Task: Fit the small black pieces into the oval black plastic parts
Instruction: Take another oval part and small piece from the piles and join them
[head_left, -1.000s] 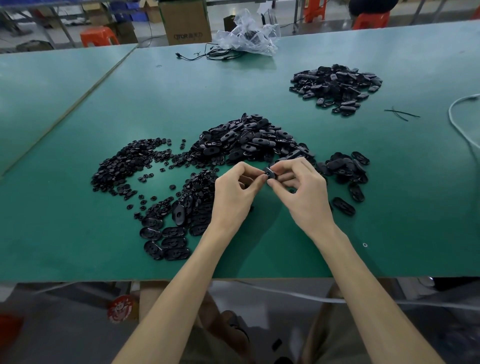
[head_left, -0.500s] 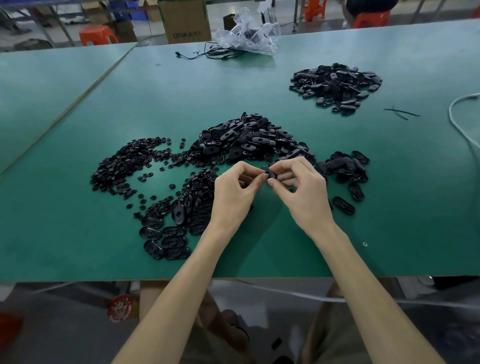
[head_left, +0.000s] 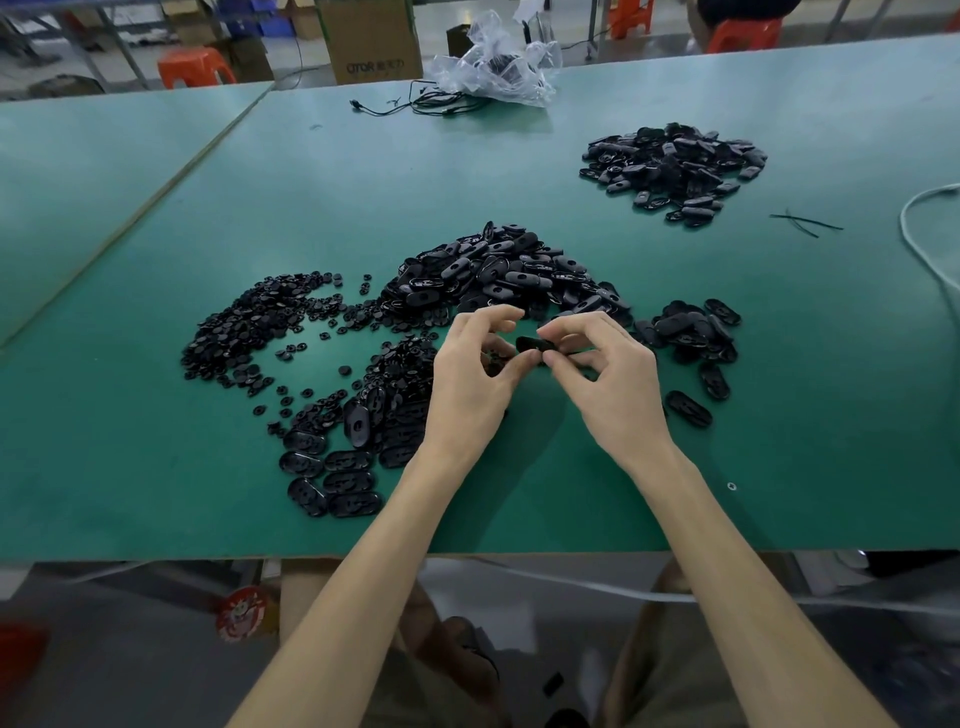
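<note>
Right grip (head_left: 613, 384) around oval part (head_left: 534, 344)

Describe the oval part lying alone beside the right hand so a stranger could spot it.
Start at the green table, then find the right hand. Just right of it, nearer the front edge than the small cluster, lies one oval part. Unlike its neighbours, it lies alone on bare green, touching nothing.

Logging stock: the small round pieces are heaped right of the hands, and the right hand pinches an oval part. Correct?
No. The head view shows the small round pieces heaped left of the left hand; the right hand pinches an oval part.
</note>
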